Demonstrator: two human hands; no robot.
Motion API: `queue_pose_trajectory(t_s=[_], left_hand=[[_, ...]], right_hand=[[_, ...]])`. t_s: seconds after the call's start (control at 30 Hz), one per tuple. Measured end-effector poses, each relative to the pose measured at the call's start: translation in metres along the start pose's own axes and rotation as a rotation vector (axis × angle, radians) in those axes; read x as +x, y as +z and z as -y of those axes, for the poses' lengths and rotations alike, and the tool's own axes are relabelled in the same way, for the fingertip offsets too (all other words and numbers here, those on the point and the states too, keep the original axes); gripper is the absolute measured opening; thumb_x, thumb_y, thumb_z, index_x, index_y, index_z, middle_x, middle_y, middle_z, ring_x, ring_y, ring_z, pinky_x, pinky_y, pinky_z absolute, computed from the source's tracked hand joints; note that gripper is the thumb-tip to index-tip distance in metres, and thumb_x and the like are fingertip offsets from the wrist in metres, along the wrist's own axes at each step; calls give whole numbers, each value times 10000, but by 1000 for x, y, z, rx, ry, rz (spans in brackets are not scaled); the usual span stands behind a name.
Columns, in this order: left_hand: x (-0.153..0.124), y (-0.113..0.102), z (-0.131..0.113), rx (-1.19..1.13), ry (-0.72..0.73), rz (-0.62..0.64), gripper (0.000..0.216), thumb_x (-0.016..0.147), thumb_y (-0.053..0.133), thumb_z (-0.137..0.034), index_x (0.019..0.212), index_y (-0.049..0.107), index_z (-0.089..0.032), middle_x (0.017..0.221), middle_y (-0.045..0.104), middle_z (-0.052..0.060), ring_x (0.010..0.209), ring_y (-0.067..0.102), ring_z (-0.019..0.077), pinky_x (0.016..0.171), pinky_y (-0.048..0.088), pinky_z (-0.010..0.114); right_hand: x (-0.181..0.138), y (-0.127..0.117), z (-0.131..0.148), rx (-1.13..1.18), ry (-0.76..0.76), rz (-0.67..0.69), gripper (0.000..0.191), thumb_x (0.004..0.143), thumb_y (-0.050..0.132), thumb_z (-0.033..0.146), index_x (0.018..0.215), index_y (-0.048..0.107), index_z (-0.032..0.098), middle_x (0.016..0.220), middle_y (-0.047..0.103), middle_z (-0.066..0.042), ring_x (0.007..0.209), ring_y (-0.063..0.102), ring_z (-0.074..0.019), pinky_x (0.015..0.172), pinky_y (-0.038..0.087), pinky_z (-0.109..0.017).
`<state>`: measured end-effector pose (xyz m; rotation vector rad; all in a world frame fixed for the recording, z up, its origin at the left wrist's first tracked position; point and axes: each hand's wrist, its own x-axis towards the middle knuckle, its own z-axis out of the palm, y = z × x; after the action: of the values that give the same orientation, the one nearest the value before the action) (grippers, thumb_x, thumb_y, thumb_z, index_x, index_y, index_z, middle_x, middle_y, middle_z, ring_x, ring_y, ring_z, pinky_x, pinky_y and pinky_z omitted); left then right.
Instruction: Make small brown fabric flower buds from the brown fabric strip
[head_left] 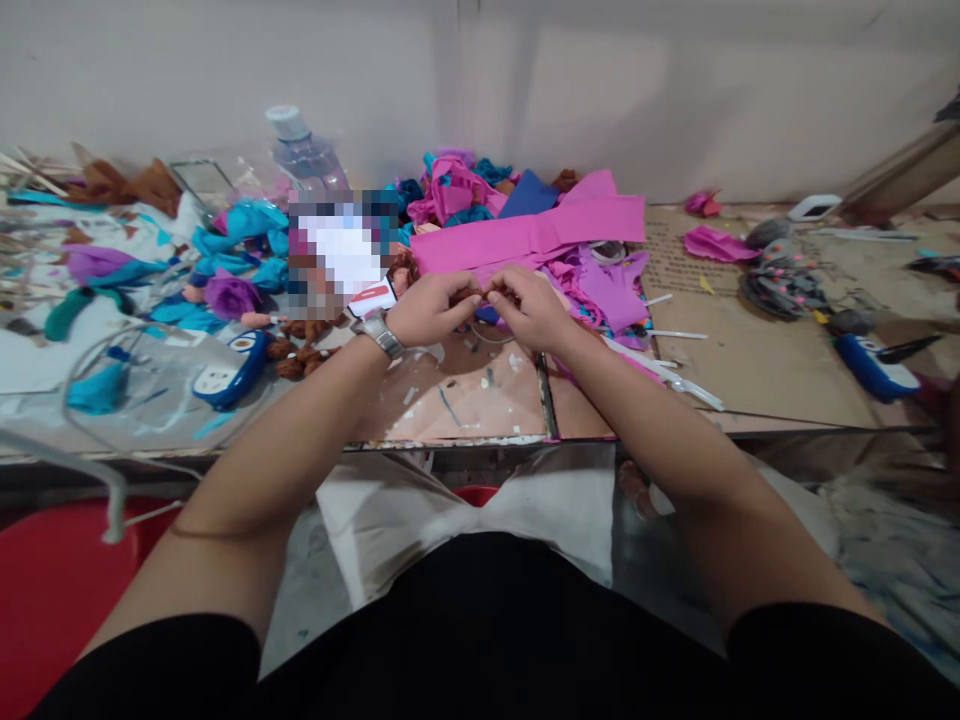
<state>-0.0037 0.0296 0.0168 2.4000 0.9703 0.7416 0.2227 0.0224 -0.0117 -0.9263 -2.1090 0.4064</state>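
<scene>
My left hand [431,308], with a metal watch at the wrist, and my right hand [529,308] meet over the worktable [480,400]. Both have their fingers curled and pinched together around a small piece between them; it is too small to name. Just beyond the hands lie long pink crepe paper strips [540,235] and purple paper scraps [611,290]. A pile of pink and blue paper [465,190] sits behind them.
Teal and purple paper flowers [225,275] and brown paper buds [300,355] lie at the left. A plastic bottle [304,150] stands at the back. Blue glue guns [225,372] [874,365] lie left and right. White glue sticks [675,380] lie by my right forearm.
</scene>
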Motion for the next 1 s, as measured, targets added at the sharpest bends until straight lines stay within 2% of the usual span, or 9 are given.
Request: queue_pose_trajectory(t_s=[0.23,0.4,0.6,0.8,1.0], left_hand=[[0,0,-4,-140,-70,-22,290,988,533,-406,844,644,-180,701,717,33,615,610,155,622,478,286],[0,0,-4,-214,-84,18,293,995,531,-405,839,637,-181,712,722,38,603,606,148,596,470,275],[-1,1,-4,-214,-78,7,285,989,545,-421,855,640,-188,732,725,38,628,626,157,612,476,283],[-1,-1,-5,-127,-36,9,352,1003,543,-475,872,681,-178,768,746,54,684,655,175,674,501,307],[1,-1,-3,-59,-9,8,354,995,577,-474,984,755,-168,825,786,63,742,694,192,710,499,315]], right_hand=[[-1,-1,4,-12,-81,-36,247,1010,622,446,1064,656,208,1066,744,-114,1003,646,-272,930,494,-430],[-1,-3,3,-65,-90,-33,302,1038,597,524,1039,659,228,1049,749,-113,1009,650,-291,951,498,-471],[-1,-3,2,-81,-87,-44,346,1037,578,577,1009,657,241,999,735,-104,962,632,-290,929,494,-472],[0,-3,0,-77,-40,-48,260,1031,564,477,967,623,232,961,702,-91,934,607,-271,894,466,-438],[0,-1,-2,-84,0,-32,122,962,579,348,926,591,233,952,696,-88,927,600,-264,880,456,-417]])
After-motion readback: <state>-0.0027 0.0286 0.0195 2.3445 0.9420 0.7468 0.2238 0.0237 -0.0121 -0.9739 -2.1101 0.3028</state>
